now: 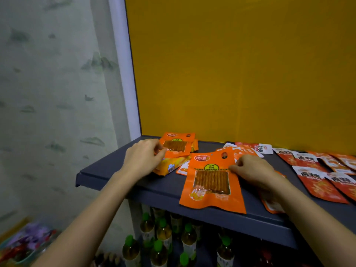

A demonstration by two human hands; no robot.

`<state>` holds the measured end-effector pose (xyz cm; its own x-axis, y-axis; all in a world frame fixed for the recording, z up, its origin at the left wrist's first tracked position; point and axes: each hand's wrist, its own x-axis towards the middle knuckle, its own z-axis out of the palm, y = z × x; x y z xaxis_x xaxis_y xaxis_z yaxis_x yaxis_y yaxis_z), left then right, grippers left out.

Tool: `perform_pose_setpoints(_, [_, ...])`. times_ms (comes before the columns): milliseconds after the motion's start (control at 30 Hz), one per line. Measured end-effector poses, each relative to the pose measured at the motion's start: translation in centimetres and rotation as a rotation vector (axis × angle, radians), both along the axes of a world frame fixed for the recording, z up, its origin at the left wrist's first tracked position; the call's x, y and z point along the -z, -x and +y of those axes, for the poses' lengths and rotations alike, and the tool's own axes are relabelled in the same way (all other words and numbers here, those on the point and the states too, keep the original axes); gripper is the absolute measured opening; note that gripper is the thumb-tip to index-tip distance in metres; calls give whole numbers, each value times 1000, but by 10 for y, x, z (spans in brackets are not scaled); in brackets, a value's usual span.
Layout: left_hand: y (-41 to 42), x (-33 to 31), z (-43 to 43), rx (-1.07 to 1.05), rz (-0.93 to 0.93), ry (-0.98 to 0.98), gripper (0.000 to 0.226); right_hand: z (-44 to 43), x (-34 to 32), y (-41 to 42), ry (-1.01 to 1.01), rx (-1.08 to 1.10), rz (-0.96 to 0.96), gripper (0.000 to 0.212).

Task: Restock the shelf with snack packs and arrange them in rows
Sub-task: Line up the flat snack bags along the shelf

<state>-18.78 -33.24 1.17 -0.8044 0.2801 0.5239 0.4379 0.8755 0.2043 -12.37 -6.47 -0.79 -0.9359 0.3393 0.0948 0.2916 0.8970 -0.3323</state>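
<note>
Now left grip (142,158) pinches rear orange pack (178,146), right grip (254,170) pinches front pack (210,182); bottles (163,234) below shelf (115,170).

- Left hand (143,157) — arm reaching far-left, fingers curled, pinching the far orange pack (178,146).
- Right hand (254,170) — knuckles up, fingertips pinching the near orange pack (210,182).

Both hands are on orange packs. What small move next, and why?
Probably slide the front orange pack back with the right hand toward the rear orange pack the left hand pinches. It lies skewed with its lower edge at the front lip of the shelf, while the red packs already lie in rows.
</note>
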Motion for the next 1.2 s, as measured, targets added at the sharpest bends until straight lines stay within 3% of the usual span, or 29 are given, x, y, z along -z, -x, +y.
perform_pose_setpoints(200, [61, 0, -2, -84, -90, -34, 29, 11, -3, 8, 165, 60, 115, 25])
perform_pose_setpoints(367, [122, -3, 8, -71, -408, 6, 44, 16, -13, 7, 594, 119, 179, 19])
perform_pose_setpoints(600, [172, 4, 17, 94, -713, -194, 45, 12, -15, 9, 553, 302, 234, 32])
perform_pose_setpoints(700, [179, 9, 16, 182, -822, -303, 30, 4, -13, 6, 628, 350, 235, 20])
perform_pose_setpoints(833, [183, 12, 17, 258, -794, -336, 33, -13, -14, 2, 585, 373, 176, 21])
perform_pose_setpoints(933, [186, 13, 18, 300, -717, -298, 33, -24, -18, 1, 549, 446, 136, 42])
perform_pose_setpoints(1200, [182, 1, 17, 463, -479, -437, 27, -43, -19, 4, 459, 453, 164, 19])
